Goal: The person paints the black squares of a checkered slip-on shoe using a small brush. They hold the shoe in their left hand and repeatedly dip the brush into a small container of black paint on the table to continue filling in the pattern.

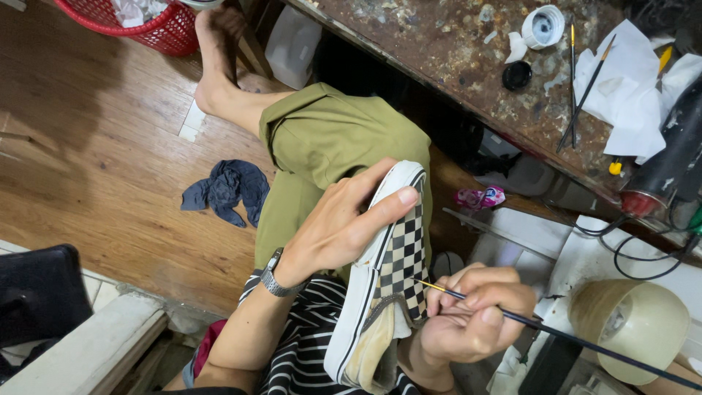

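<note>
My left hand grips a black-and-white checkered slip-on shoe by its toe and side, holding it over my lap. A metal wristwatch sits on that wrist. My right hand pinches a thin dark paintbrush, whose fine tip touches the checkered upper of the shoe. I wear olive shorts and a striped shirt.
A stained worktable at the upper right bears brushes, white paper, a small white jar and a black lid. A tape roll lies at right. A dark cloth and red basket sit on the wooden floor.
</note>
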